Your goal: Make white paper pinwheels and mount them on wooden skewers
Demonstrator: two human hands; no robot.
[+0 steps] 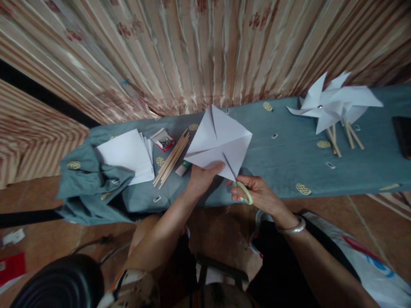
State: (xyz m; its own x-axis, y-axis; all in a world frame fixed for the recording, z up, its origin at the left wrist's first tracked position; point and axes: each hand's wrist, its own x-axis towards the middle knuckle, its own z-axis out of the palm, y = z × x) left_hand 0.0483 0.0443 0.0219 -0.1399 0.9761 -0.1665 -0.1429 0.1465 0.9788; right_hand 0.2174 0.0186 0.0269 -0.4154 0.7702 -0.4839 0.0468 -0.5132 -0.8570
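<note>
A square white sheet of paper (233, 132), turned cornerwise, is held up over the middle of the cloth. Slits run inward from several of its corners. My left hand (204, 177) grips its near left edge, thumb on top and fingers hidden underneath. In my right hand (255, 192) is a pair of scissors (244, 192) with pale green handles, my fingers closed round the loops. The blades lie along the slit at the corner nearest me. Left of the paper are a bundle of wooden sticks (171, 160) and an opened small box of metal pins (163, 140).
A stack of white paper (126, 154) lies at the left on the green cloth (279, 167). Several white paper pinwheels (334, 102) on sticks lie at the right, near a dark object (403, 134). A small green-and-white box (183, 168) sits beside the sticks. A pleated curtain (205, 55) hangs behind.
</note>
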